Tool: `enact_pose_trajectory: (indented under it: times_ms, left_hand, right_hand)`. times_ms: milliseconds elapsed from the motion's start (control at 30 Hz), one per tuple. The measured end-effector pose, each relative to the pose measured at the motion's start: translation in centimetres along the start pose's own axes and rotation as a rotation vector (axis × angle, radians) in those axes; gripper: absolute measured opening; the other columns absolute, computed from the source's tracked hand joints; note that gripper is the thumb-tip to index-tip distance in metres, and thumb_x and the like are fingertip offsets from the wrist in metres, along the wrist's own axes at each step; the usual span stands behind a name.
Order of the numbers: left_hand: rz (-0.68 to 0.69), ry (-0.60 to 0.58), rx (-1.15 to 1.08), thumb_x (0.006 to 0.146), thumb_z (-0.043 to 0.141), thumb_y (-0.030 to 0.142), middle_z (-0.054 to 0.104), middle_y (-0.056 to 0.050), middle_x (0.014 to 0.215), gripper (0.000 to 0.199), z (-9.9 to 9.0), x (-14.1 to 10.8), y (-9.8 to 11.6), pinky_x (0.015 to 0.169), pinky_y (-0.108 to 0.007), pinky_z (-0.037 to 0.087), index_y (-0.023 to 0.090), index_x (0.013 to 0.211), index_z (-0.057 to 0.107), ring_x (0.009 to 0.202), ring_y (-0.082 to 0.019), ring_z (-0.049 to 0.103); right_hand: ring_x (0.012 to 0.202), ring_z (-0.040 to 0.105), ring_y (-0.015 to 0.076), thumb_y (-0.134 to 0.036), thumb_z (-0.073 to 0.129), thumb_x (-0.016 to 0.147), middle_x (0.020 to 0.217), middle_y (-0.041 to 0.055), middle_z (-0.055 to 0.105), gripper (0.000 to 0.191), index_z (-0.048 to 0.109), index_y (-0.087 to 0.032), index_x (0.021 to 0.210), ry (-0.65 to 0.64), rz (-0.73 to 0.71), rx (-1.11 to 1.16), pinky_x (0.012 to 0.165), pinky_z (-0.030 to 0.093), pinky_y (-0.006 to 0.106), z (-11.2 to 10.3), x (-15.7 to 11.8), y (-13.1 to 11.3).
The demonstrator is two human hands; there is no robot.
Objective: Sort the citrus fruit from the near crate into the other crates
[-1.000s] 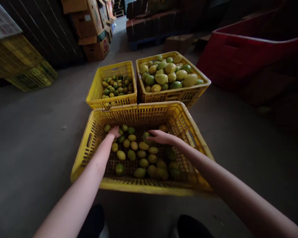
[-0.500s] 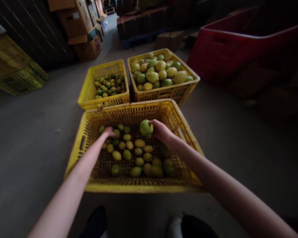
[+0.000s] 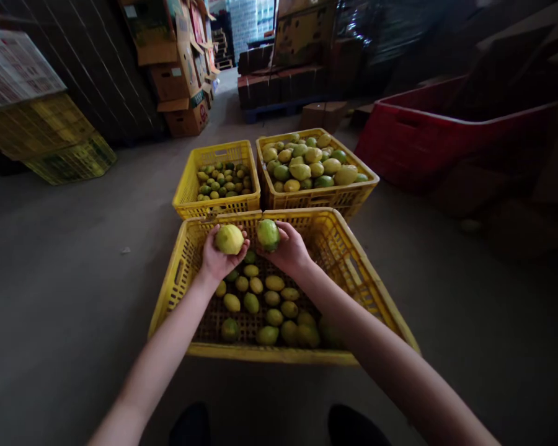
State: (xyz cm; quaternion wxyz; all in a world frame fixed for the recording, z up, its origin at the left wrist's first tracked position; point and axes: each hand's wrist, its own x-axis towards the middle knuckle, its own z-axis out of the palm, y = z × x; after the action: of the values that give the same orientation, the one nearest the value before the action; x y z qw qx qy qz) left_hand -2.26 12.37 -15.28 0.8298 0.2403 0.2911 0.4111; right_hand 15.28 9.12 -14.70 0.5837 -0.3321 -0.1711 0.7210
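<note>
My left hand (image 3: 218,259) is closed round a yellow-green lemon (image 3: 229,239), palm turned up. Beside it, my right hand (image 3: 290,249) grips a greener lemon (image 3: 268,235) by its right side. Both fruits are held up over the near yellow crate (image 3: 270,354), a short gap apart. Inside that crate, several smaller lemons (image 3: 274,283) lie loosely on the slotted bottom, in yellow and green shades. My forearms and hands hide part of the fruit there.
Behind stand two more yellow crates: the left one (image 3: 186,191) holds small lemons, the right one (image 3: 320,199) is heaped with larger ones. A red bin (image 3: 413,142) is at right. Cardboard boxes (image 3: 183,118) and stacked crates (image 3: 69,158) stand at left.
My left hand has come up from the crate bottom with a lemon in it. My right hand still holds its green lemon, now closer to the left hand. The view has tilted up.
</note>
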Motion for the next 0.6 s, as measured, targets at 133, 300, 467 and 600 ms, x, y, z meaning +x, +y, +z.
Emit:
enact_pose_trajectory:
  times_ms: [133,300,467,600]
  left_hand:
    - [0.040,0.149,-0.160,0.079,0.050,0.039,0.066,-0.003,0.078,0.025,-2.3,0.5,-1.1,0.077,-0.031,0.056,0.018,0.087,0.060,0.079,-0.015,0.065]
    - [-0.020,0.162,-0.225,0.077,0.050,0.031,0.066,-0.002,0.076,0.020,-3.0,0.5,-1.2,0.069,-0.026,0.056,0.018,0.087,0.060,0.072,-0.013,0.065]
    - [-0.033,0.210,-0.181,0.072,0.052,0.030,0.065,-0.002,0.069,0.017,-1.8,0.7,-1.7,0.059,-0.024,0.053,0.016,0.078,0.059,0.062,-0.012,0.064]
    - [-0.029,0.262,-0.159,0.075,0.050,0.029,0.065,-0.002,0.066,0.018,-1.4,0.5,-1.9,0.055,-0.023,0.051,0.014,0.076,0.060,0.058,-0.013,0.063]
  right_hand:
    - [0.059,0.059,0.0165,-0.036,0.049,0.083,0.067,0.0005,0.066,0.019,0.060,-0.023,0.092,0.010,0.034,0.022,0.054,0.049,0.027,0.1,0.6,1.8]
    - [0.061,0.062,0.0169,-0.039,0.053,0.086,0.067,0.0007,0.067,0.018,0.058,-0.022,0.083,0.062,0.113,-0.002,0.060,0.053,0.030,-1.9,0.9,4.1]
    - [0.069,0.067,0.0167,-0.036,0.059,0.087,0.073,-0.0003,0.070,0.015,0.060,-0.021,0.083,0.123,0.095,-0.021,0.072,0.056,0.033,-2.5,0.9,4.8]
    - [0.057,0.062,0.0152,-0.047,0.046,0.092,0.065,0.0002,0.068,0.032,0.060,-0.021,0.080,0.171,0.238,-0.013,0.061,0.054,0.030,-2.4,0.9,4.9]
